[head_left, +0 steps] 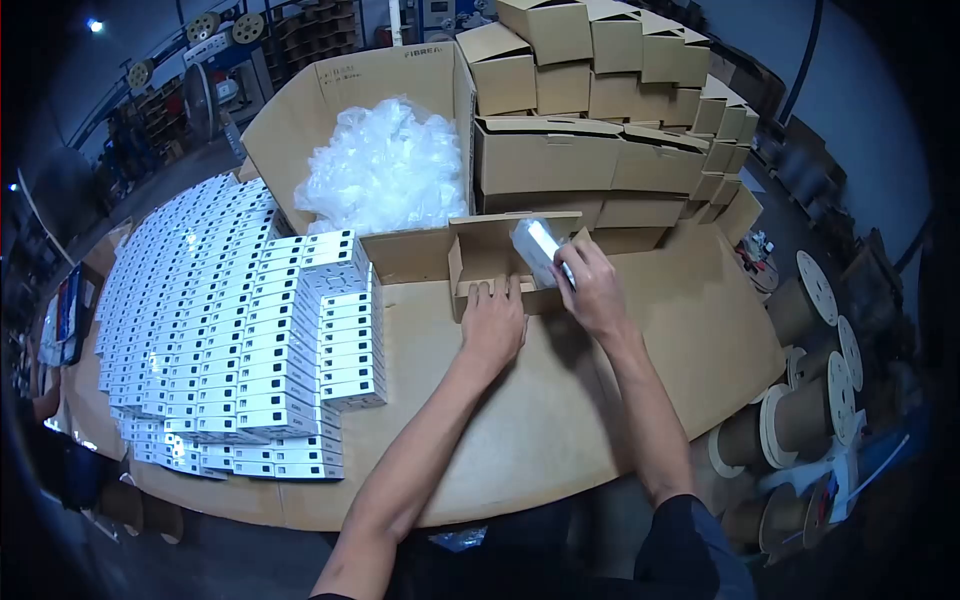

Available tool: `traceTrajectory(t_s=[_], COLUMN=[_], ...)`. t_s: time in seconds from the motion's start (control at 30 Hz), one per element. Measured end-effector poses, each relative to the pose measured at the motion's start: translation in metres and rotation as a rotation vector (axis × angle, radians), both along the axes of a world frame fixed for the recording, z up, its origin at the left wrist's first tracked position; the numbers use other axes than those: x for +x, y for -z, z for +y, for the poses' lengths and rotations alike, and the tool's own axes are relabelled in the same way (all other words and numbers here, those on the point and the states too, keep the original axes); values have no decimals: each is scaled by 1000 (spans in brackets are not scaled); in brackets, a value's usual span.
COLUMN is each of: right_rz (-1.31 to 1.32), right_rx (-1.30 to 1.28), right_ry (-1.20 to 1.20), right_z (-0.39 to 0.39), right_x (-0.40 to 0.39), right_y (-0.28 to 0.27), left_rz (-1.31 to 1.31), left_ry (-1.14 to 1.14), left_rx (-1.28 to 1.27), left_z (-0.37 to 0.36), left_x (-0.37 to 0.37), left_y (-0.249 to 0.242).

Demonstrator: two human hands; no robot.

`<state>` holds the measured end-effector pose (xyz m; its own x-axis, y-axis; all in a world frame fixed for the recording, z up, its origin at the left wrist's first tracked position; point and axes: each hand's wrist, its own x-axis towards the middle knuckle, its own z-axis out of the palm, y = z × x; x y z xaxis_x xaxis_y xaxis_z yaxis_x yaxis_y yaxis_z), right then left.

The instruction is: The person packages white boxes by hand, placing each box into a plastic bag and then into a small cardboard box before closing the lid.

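Observation:
A small open cardboard box (470, 262) stands on the table before me, its inside facing up. My left hand (493, 325) grips its front wall, with the fingers over the edge. My right hand (592, 285) is closed on a flat white box in clear plastic (538, 250), held tilted above the right part of the cardboard box. My fingers cover the white box's lower right end. To the left, many flat white boxes with small dark squares (275, 345) are piled in rows and layers.
A large carton (280, 125) full of clear plastic bags (385, 165) stands behind the white boxes. Closed brown cartons (545, 155) are stacked at the back right. Cable spools (805, 310) lie beyond the right edge of the cardboard-covered table (690, 310).

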<state>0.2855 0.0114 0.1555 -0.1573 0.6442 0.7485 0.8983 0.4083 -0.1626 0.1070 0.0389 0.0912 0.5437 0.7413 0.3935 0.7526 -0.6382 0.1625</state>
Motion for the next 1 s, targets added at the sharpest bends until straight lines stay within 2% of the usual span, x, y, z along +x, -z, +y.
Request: traceTrajectory(t_s=[0.07,0.3,0.37,0.4,0.6,0.8,0.9,0.93,1.0], right_rz=[7,64,73,77,53,49,-42,11,-72], right_rx=[-27,-51,-137,-180,-243,-328,-374,-464,-420], right_ry=[11,121,186,219,311,402,416,391,400], right_z=[5,23,26,27,28,30,17,10,-2], right_x=[3,4,4,1,-8,-14,-16,-15,-14], right_y=[10,43,51,53,64,68,58,56,64], left_rz=[75,69,84,15,2,104,71,68,44], left_ry=[-2,16,0,15,-48,13,15,13,7], left_rx=[-16,110,95,62,48,72,63,43,60], left_z=[-1,-27,-34,-35,-38,-25,-25,-26,-27], left_x=[-1,-31,-36,-37,-42,-46,-51,-52,-51], left_y=[3,27,29,31,31,27,22,19,21])
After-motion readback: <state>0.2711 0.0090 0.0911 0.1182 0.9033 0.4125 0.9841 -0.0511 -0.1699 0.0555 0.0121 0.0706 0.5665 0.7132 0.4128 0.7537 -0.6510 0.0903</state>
